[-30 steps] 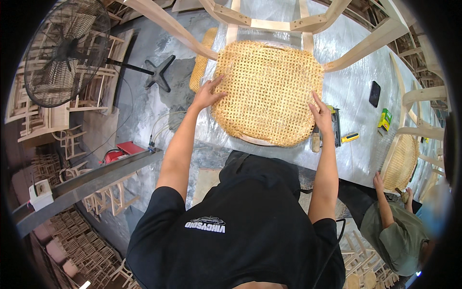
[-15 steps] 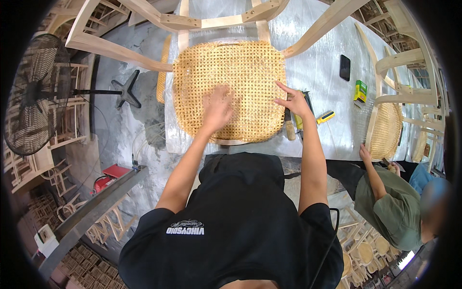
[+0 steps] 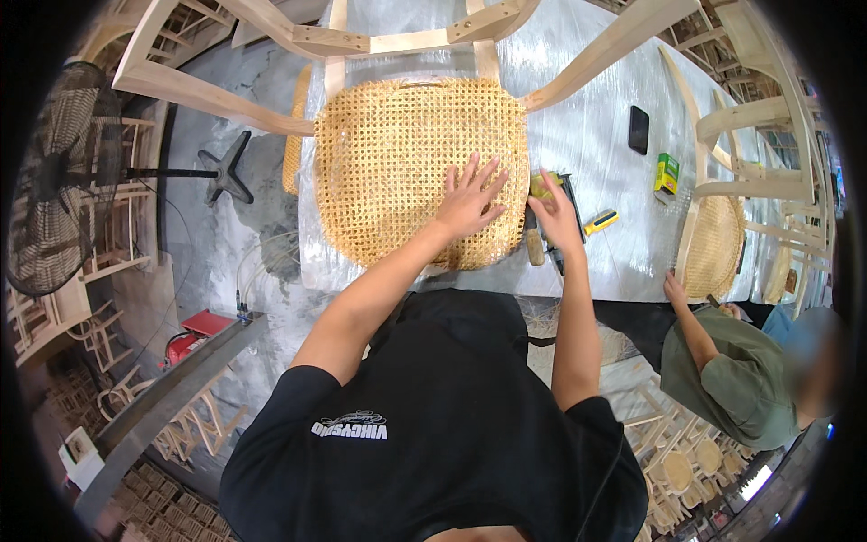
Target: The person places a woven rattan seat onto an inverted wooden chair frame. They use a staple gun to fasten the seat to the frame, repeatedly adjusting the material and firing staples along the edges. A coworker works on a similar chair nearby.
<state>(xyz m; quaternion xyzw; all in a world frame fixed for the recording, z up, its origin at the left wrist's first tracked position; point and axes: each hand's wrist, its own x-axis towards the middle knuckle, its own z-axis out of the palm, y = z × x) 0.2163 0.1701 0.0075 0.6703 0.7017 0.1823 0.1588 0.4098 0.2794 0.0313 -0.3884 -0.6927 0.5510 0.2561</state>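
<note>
A woven cane seat (image 3: 388,172) lies in front of me, fixed to a pale wooden chair frame (image 3: 596,59) on the plastic-covered table. My left hand (image 3: 470,200) rests flat on the cane near its right side, fingers spread. Just past the seat's right edge, my right hand (image 3: 557,219) is over a group of tools, thumb and fingers apart, gripping nothing that I can see. Beside it are a dark staple gun (image 3: 573,206), a yellowish item (image 3: 545,187) partly covered by the fingers, a wooden-handled tool (image 3: 535,247) and a yellow-and-black screwdriver (image 3: 601,221).
Farther right on the table lie a black phone (image 3: 638,130) and a green-and-yellow box (image 3: 666,174). A co-worker in a green shirt (image 3: 745,370) handles another cane-seated chair (image 3: 715,239). A black standing fan (image 3: 63,176) and a metal beam (image 3: 172,393) are at left.
My left hand has slid right across the cane and spread flat. My right hand has left the seat's right edge for the tools beside it.
</note>
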